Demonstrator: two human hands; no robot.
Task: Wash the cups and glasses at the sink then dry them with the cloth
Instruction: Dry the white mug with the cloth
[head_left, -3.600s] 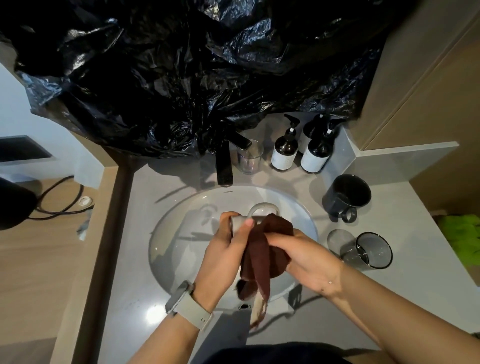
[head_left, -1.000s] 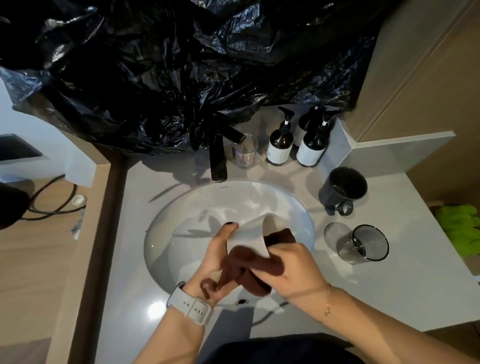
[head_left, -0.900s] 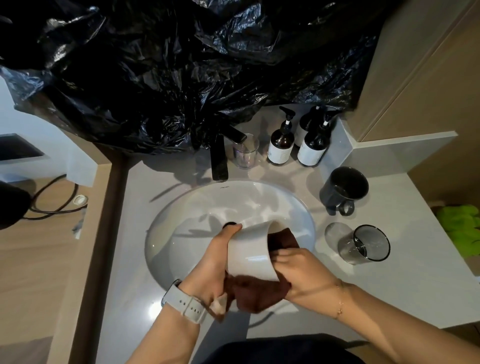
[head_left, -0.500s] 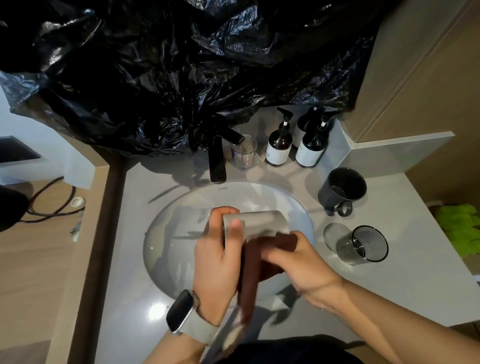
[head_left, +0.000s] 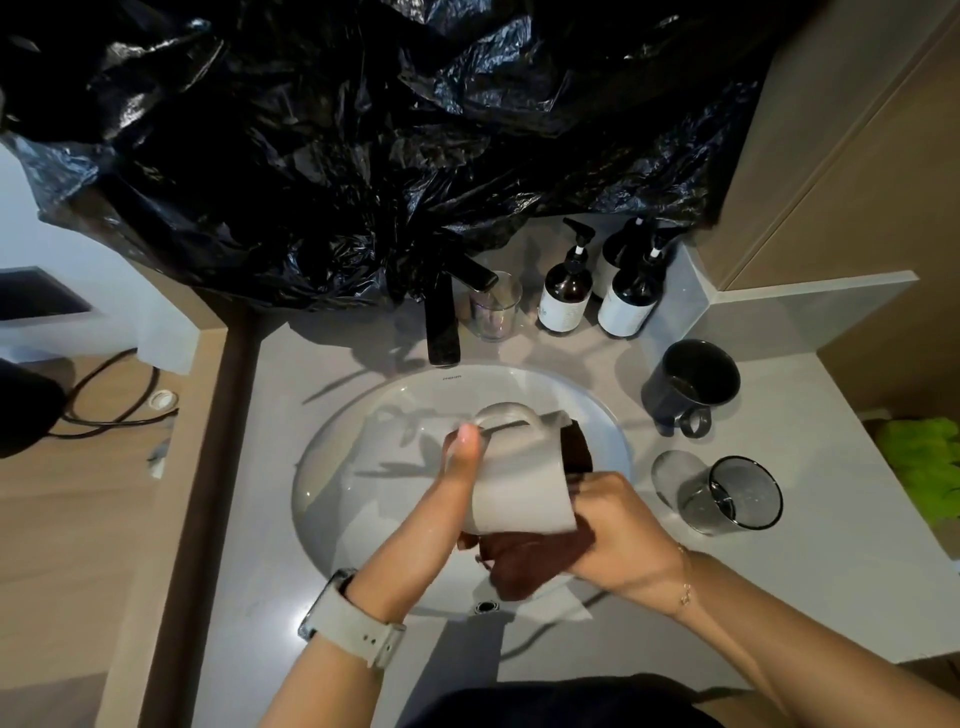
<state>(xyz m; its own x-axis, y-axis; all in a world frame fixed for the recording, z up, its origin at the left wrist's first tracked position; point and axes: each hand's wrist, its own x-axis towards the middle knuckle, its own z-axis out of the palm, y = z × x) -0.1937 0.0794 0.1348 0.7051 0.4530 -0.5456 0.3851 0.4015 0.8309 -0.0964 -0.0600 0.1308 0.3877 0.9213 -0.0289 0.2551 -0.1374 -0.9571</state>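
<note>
Holding the white mug (head_left: 519, 473) over the sink (head_left: 332, 467), I have my left hand (head_left: 457, 467) gripping it at the handle end, thumb pressed near the handle on the far side. My right hand (head_left: 618, 530) grips the brown cloth (head_left: 535, 556), bunched under and behind the mug's rim end, with a fold of it showing past the mug on the far right.

What the next wipe turns on: the mug lies tilted, its long axis running from the far end by my left thumb down toward my body, the wider end nearest me and touching the cloth. So the right hand is the nearer one to the mouth, and I judge it should work the cloth round or into that end while the left turns the mug.

Still waiting on the tabletop (head_left: 779, 597) to my right are a black mug (head_left: 685, 384) and a clear glass (head_left: 727, 499), well apart from both hands; another glass (head_left: 493, 306) stands beside the tap (head_left: 441, 322).
</note>
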